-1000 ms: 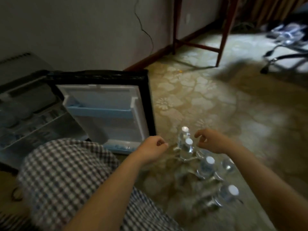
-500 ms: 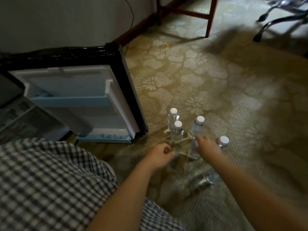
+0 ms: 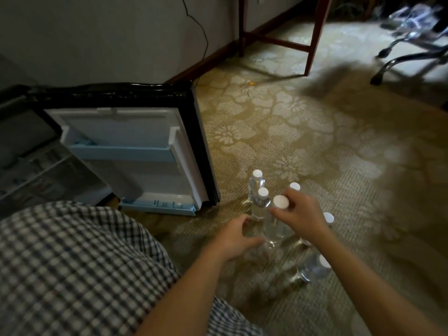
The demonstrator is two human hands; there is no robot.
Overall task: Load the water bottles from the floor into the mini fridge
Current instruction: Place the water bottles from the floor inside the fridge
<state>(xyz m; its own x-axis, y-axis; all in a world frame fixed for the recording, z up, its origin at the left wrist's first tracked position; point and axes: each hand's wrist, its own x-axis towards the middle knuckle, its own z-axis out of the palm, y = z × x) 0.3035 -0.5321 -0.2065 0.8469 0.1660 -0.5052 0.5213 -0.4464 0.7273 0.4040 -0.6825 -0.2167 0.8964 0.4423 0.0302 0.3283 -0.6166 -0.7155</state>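
Several clear water bottles with white caps are on the patterned carpet; two upright ones (image 3: 256, 183) (image 3: 261, 202) stand nearest the fridge door and one (image 3: 314, 267) lies on its side. My right hand (image 3: 304, 219) pinches the neck of one water bottle (image 3: 275, 229) just under its cap. My left hand (image 3: 236, 235) is beside that bottle's lower body, fingers loosely spread, thumb by its base. The mini fridge (image 3: 29, 170) stands at the left with its door (image 3: 135, 151) swung wide open; the door shelves hold nothing.
My knee in checked cloth (image 3: 72, 263) fills the lower left, close to the fridge door. Red-brown wooden table legs (image 3: 315, 32) and a chair's metal base (image 3: 400, 59) stand at the back right. A black cable (image 3: 204, 37) hangs down the wall.
My right hand has taken one bottle by the neck and raised it toward me. My left hand has uncurled and moved to that bottle's base. The view has shifted.
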